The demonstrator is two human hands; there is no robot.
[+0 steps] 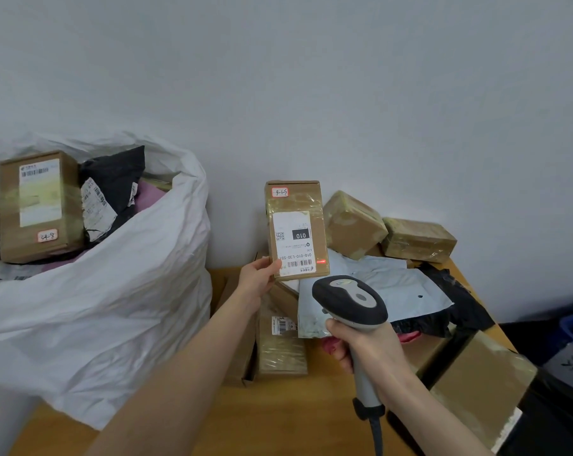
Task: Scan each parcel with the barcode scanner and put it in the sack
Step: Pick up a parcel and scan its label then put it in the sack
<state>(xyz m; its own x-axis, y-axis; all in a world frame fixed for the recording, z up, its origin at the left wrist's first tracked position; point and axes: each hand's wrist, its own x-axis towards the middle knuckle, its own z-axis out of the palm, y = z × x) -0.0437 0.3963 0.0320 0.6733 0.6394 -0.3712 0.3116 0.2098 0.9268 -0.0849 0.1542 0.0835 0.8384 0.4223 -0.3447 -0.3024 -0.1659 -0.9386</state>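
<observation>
Left forearm point(179, 373): bare, enters from 7 o'clock and runs toward 1 o'clock, wrist straight. Left hand point(260, 281): raised, thumb tip pressed on the front lower corner of a parcel point(295, 228); remaining fingers are behind it, out of sight. The hand holds it upright.

Right forearm point(443, 416): bare, enters from 5 o'clock and runs toward 11 o'clock. Right hand point(367, 347): fingers wrapped round the handle of the scanner point(349, 299), knuckles toward 9 o'clock. It sits at 4 o'clock of the left hand, apart from it.
</observation>
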